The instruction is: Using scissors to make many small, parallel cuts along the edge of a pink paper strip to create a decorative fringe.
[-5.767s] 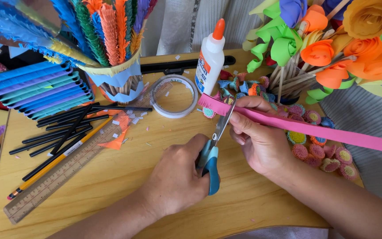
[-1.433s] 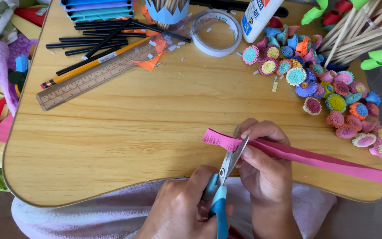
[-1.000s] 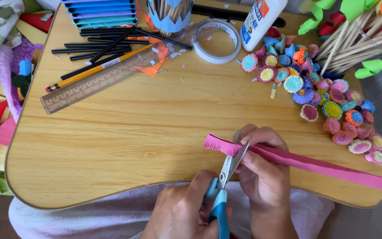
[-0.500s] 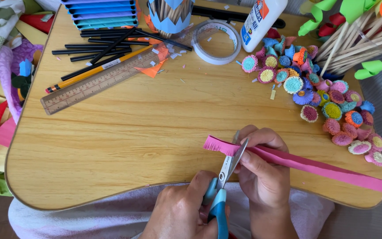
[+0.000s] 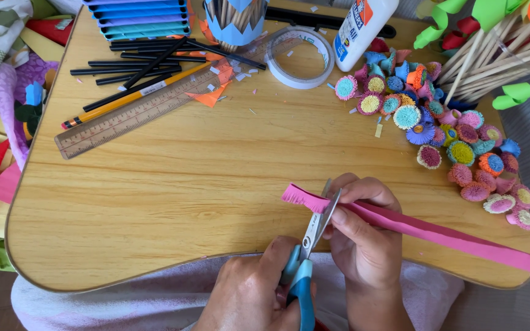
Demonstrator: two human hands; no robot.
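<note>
Fingers of the right hand are curled shut around a pink paper strip, pinching it just behind its fringed end, while the left hand grips the blue handles of scissors, whose blades are closed on the strip's edge. All this sits above the near edge of a wooden lap table. Farther back lie a wooden ruler, a cluster of small rolled paper flowers, a tape roll, a white glue bottle, black sticks and a yellow pencil.
</note>
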